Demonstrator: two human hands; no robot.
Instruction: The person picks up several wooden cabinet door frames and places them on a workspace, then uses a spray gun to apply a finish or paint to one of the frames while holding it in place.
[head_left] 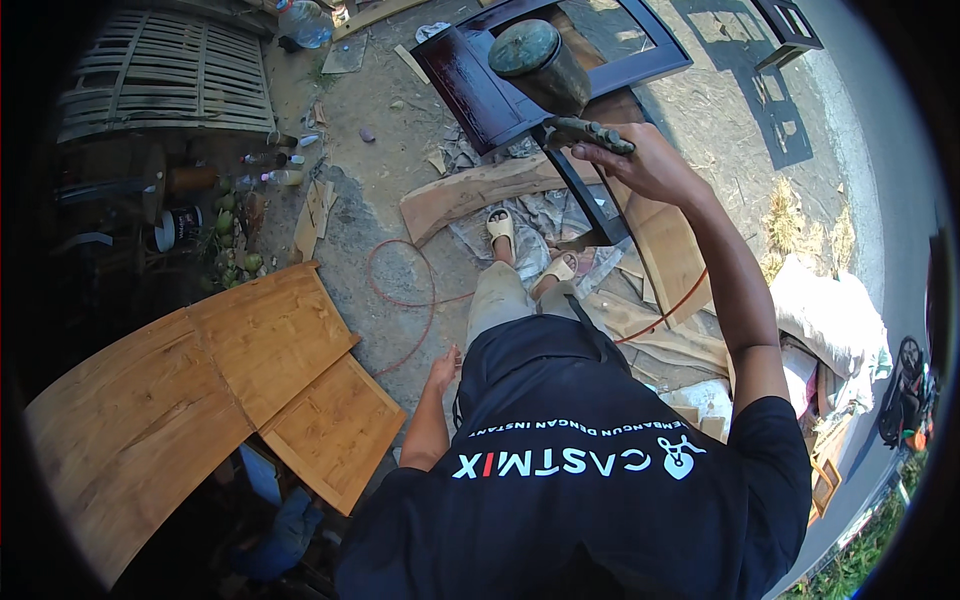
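My right hand point(650, 165) is raised ahead of me, its fingers wrapped round the handle of a spray gun point(585, 130). The gun's stained round paint cup point(550, 80) sits above its body. Beyond it, and partly hidden by the cup, lies a glossy dark-brown wooden frame with a solid panel point(470, 85) and an open section. My left hand point(442, 370) hangs low by my left side. Its fingers show only in part, look loose and hold nothing visible.
A thin red hose point(432, 300) loops over the ground and passes my legs. Rough planks point(490, 190) and crumpled sheeting lie around my feet. Large brown wooden panels point(270, 350) stand at the left. White sacks point(825, 320) are piled at the right, beside the road.
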